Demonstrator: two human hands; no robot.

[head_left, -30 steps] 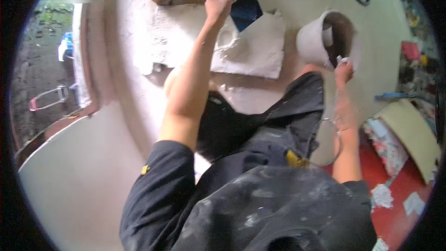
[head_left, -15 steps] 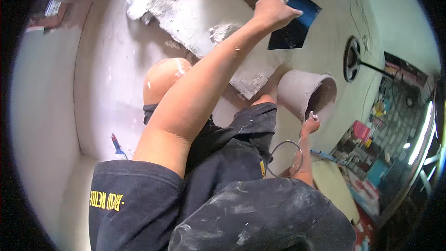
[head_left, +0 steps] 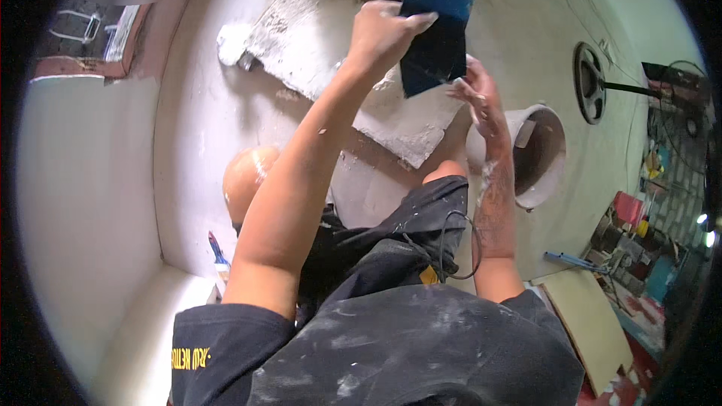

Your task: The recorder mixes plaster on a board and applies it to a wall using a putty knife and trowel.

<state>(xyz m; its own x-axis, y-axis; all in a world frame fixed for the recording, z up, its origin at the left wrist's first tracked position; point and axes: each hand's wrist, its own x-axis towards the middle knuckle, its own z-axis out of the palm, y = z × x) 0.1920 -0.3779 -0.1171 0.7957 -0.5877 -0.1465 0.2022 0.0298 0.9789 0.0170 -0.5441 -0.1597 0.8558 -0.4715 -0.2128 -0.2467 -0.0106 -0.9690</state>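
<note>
My left hand (head_left: 385, 34) grips a dark blue rectangular flexible sheet (head_left: 435, 41) by its left edge, over a rough, plaster-caked white slab (head_left: 308, 37). At the sheet's lower right corner is my right hand (head_left: 479, 94), whitened with powder, its bent fingers partly apart; whether they touch the sheet is unclear. Just behind my right forearm a pale bucket (head_left: 538, 158) stands tilted or lies on its side, its mouth showing a dark interior. My knees are below the slab.
A black wheel (head_left: 588, 83) with a rod is at upper right. A paintbrush (head_left: 219, 263) lies by my left knee. Blue strips (head_left: 575, 259), a cream board (head_left: 587, 323) and clutter fill the lower right. A pale wall (head_left: 86, 195) with a framed opening is at left.
My right hand has left the bucket's mouth and risen to the blue sheet. Since half a second ago, my left hand has moved left with the sheet, which now hangs more upright.
</note>
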